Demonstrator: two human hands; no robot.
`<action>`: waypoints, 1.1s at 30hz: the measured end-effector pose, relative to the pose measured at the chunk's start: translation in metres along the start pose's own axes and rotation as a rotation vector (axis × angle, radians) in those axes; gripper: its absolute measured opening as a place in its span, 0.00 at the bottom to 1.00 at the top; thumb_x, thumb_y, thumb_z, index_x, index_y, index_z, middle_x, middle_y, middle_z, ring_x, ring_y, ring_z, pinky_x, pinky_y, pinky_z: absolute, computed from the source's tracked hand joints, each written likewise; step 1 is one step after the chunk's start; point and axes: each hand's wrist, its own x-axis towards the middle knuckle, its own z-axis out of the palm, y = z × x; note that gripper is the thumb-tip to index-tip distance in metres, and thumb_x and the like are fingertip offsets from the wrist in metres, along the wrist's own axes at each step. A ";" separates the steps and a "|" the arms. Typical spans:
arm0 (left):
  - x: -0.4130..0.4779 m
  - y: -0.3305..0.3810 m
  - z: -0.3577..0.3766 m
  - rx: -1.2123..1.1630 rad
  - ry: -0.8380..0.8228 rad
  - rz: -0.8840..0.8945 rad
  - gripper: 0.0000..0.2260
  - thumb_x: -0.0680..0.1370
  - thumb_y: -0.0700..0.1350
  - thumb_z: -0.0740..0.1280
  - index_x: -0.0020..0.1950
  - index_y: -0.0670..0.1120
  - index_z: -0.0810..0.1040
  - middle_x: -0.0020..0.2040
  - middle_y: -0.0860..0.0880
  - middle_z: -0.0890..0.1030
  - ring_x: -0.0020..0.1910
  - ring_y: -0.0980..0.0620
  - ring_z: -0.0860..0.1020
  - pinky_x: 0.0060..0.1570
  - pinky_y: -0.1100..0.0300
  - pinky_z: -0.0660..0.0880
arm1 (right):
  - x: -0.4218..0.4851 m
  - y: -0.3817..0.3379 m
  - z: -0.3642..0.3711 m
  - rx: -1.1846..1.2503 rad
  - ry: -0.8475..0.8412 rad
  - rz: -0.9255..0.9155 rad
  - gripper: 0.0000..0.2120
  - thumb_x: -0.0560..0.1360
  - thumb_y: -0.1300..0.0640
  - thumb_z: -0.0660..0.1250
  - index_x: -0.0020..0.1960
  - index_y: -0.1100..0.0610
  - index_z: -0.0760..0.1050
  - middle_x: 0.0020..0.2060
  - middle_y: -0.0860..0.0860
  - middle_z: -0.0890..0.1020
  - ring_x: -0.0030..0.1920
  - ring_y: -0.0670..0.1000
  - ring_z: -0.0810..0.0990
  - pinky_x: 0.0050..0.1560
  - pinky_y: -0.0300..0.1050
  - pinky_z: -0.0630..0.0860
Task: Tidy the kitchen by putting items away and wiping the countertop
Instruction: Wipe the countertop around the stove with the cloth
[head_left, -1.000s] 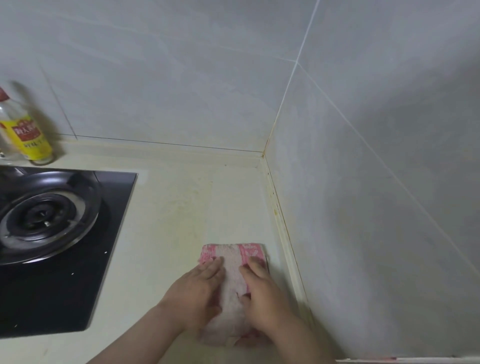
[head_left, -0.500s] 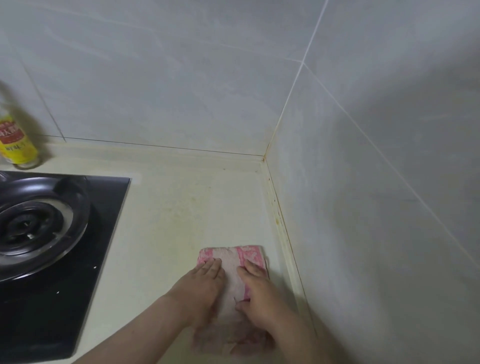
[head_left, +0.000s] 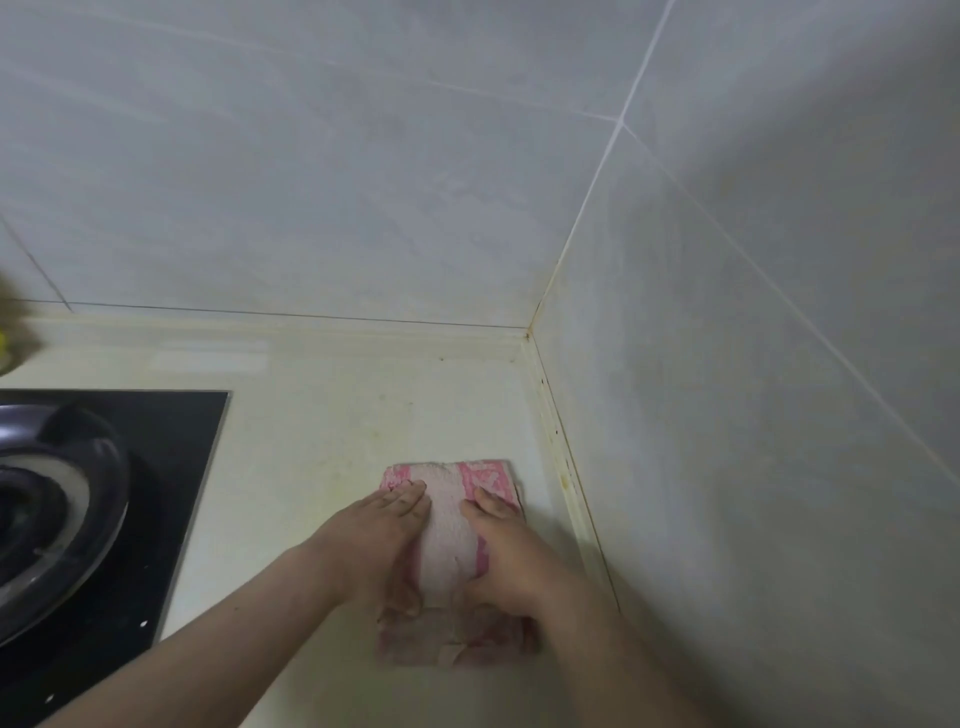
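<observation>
**Head view: both hands flat on the cloth, its length aimed at the back wall**

At far left sits the black hob (head_left: 171, 467) with its burner ring (head_left: 62, 509). Pale bench (head_left: 311, 441) lies between it and the work. The left hand (head_left: 384, 540) lies flat with fingers straight and together, pressing the left half of the folded pink cloth (head_left: 449, 525). The right hand (head_left: 511, 561) presses the right half in the same way. Neither hand pinches the cloth.

The cloth lies directly under and ahead of the hands, on the bench near the right-hand corner. Its long axis runs from the person toward the back wall (head_left: 311, 182), and its far short edge shows past the fingertips. The hands are about level, the right one nearer the stained seam (head_left: 563, 467) under the side wall (head_left: 753, 415).

A forward push along that axis looks like the natural next stroke, with unwiped bench ahead.
</observation>
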 end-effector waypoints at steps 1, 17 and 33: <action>0.004 -0.005 0.001 -0.003 0.020 -0.004 0.51 0.70 0.70 0.63 0.80 0.43 0.43 0.79 0.45 0.40 0.79 0.50 0.44 0.73 0.61 0.37 | 0.005 -0.001 0.000 -0.006 0.023 -0.002 0.50 0.69 0.46 0.75 0.81 0.51 0.48 0.81 0.47 0.45 0.79 0.47 0.43 0.76 0.40 0.44; 0.061 -0.056 -0.032 0.008 0.015 -0.029 0.52 0.71 0.70 0.64 0.79 0.41 0.42 0.80 0.42 0.43 0.79 0.48 0.44 0.76 0.57 0.41 | 0.086 -0.001 -0.031 -0.073 0.040 0.012 0.55 0.67 0.40 0.75 0.81 0.51 0.45 0.80 0.49 0.41 0.79 0.50 0.40 0.78 0.44 0.43; 0.121 -0.110 -0.066 -0.021 0.003 -0.086 0.54 0.68 0.69 0.68 0.80 0.42 0.45 0.80 0.43 0.45 0.79 0.49 0.47 0.76 0.59 0.46 | 0.165 -0.008 -0.073 -0.110 0.029 0.011 0.54 0.68 0.42 0.77 0.81 0.53 0.46 0.81 0.49 0.42 0.80 0.49 0.41 0.78 0.45 0.44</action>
